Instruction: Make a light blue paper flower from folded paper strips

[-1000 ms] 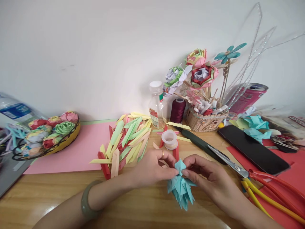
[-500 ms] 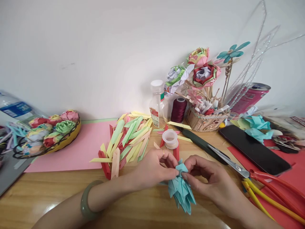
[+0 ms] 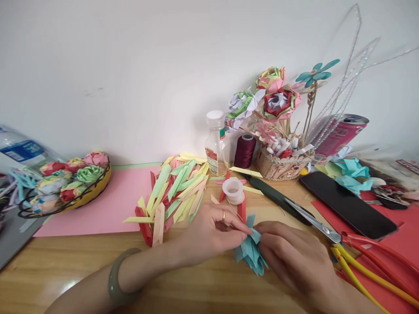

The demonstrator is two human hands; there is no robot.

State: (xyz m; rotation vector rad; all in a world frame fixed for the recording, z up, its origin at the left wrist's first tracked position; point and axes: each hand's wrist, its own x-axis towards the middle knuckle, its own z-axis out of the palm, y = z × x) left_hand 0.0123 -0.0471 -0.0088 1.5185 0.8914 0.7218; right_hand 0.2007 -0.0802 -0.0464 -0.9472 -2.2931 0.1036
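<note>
A light blue folded-paper piece [image 3: 251,254] with many pointed petals hangs between my two hands, above the wooden table. My left hand [image 3: 216,231], with a gold ring on one finger, pinches the upper left of the piece between thumb and fingertips. From the other side my right hand [image 3: 291,253] grips its upper right edge, the fingers curled and partly hidden behind the hand. Just beyond the hands stands a small clear spool of thread [image 3: 234,192]. A pile of folded paper strips [image 3: 176,192] in green, yellow, red and peach lies beyond my left forearm.
Orange-handled scissors [image 3: 334,233] and yellow-handled pliers [image 3: 353,270] lie at right, near a black phone [image 3: 348,205]. Toward the wall stand a glass bottle [image 3: 216,144], a maroon thread cone [image 3: 245,150] and a flower basket [image 3: 281,165]. A tray of paper flowers [image 3: 94,187] sits at left.
The blue paper piece has tilted and risen slightly, with its lower points higher. My right hand has turned, its back now facing me more, and my left fingers have stretched across the top.
</note>
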